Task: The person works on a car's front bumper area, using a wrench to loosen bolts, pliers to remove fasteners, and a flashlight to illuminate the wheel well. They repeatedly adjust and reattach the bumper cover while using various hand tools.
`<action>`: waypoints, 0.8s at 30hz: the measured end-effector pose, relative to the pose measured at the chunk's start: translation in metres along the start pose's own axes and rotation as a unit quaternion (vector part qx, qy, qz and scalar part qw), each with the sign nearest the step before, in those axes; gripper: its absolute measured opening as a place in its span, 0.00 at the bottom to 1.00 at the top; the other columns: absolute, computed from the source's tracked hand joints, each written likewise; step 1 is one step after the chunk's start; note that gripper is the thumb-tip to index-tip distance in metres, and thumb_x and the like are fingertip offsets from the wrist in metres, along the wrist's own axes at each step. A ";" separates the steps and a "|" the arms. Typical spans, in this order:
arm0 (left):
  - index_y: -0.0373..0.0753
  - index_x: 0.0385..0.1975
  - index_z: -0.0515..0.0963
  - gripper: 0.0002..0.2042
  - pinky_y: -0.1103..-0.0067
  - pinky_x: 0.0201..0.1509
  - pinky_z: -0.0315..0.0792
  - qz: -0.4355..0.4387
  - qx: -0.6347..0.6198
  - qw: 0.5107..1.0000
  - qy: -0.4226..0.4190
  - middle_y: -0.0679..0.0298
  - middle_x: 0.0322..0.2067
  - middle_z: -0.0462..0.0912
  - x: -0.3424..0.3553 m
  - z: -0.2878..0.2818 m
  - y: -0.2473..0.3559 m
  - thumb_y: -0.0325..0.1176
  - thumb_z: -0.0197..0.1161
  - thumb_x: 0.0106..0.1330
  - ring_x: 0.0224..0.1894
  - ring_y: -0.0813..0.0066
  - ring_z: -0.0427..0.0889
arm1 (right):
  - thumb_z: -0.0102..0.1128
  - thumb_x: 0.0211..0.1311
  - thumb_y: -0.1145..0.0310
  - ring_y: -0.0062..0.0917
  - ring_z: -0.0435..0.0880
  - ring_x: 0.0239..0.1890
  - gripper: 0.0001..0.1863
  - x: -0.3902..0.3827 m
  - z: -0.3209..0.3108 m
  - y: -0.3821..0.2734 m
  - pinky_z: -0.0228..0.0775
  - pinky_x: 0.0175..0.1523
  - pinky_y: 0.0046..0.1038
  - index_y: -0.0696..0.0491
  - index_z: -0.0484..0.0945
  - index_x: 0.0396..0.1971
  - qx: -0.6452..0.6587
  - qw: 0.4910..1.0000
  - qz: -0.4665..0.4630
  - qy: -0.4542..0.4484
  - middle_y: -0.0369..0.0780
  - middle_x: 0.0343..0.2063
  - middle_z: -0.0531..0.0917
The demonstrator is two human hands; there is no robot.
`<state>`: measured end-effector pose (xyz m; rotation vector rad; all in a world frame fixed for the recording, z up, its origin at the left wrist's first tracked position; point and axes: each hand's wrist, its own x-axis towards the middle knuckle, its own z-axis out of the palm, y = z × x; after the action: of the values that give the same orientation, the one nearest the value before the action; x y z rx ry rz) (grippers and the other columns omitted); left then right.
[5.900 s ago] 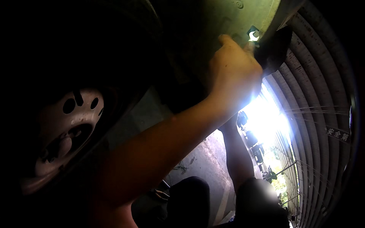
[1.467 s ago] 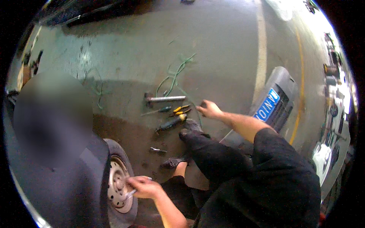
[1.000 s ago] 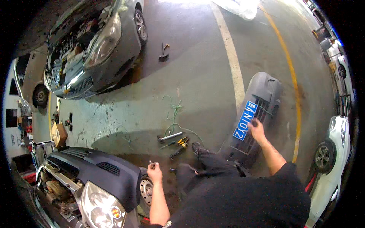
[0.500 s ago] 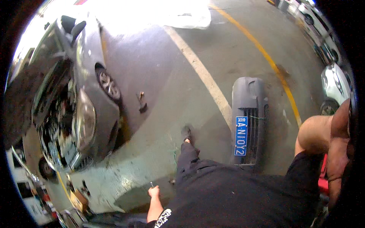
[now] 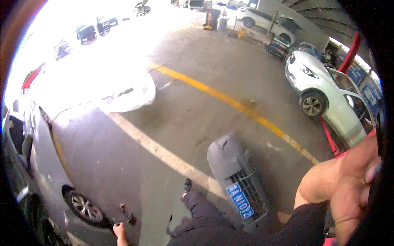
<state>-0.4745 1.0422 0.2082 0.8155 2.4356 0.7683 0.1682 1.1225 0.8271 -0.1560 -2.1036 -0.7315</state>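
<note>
My left hand (image 5: 119,230) hangs low at the bottom left, fingers closed around a thin, metal-looking object whose tip barely shows; its kind is too small to tell. My right arm is bent up at the right edge, very near the camera. Fingertips of my right hand (image 5: 361,186) show there, partly cut off, and what they hold or touch is hidden. On the floor by my legs lies a grey car bumper (image 5: 225,158) with a black grille and a blue licence plate (image 5: 240,201). My left shoe (image 5: 187,184) is beside it, on a pale floor stripe.
At left stands a grey car (image 5: 53,164), small dark items (image 5: 130,218) on the floor by its front wheel. A yellow line (image 5: 230,100) crosses the floor. A white car (image 5: 328,90) stands at right near red lift parts (image 5: 329,137). A whitish sheet (image 5: 137,96) lies far left.
My view has swung up and to the right, so the grey car has slid left and down and the white car shows fully. My left hand keeps its grip; my right arm stays raised.
</note>
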 end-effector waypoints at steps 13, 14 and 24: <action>0.31 0.26 0.80 0.09 0.75 0.22 0.69 0.041 0.119 0.962 -0.241 0.61 0.18 0.79 0.120 0.174 0.341 0.32 0.68 0.55 0.17 0.74 0.76 | 0.59 0.57 0.65 0.27 0.75 0.26 0.09 -0.100 0.072 0.338 0.70 0.39 0.32 0.53 0.72 0.31 -0.097 0.992 0.079 -0.019 0.38 0.23 0.75; 0.31 0.25 0.79 0.09 0.75 0.21 0.68 0.050 0.122 0.961 -0.244 0.62 0.17 0.78 0.130 0.185 0.368 0.32 0.68 0.55 0.16 0.75 0.75 | 0.59 0.57 0.65 0.27 0.75 0.26 0.09 -0.105 0.082 0.361 0.70 0.39 0.32 0.53 0.72 0.30 -0.098 0.992 0.078 -0.019 0.38 0.23 0.74; 0.37 0.23 0.75 0.10 0.72 0.17 0.66 -0.073 0.093 0.956 -0.267 0.63 0.14 0.73 0.259 0.367 0.592 0.36 0.65 0.56 0.15 0.68 0.74 | 0.59 0.57 0.62 0.27 0.75 0.26 0.10 -0.261 0.191 0.584 0.70 0.41 0.34 0.53 0.72 0.28 -0.115 0.939 0.322 -0.033 0.37 0.23 0.74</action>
<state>-0.2178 1.7384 0.2474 0.7779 2.0613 0.2194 0.4043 1.7460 0.7977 -0.9598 -1.8493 -0.5630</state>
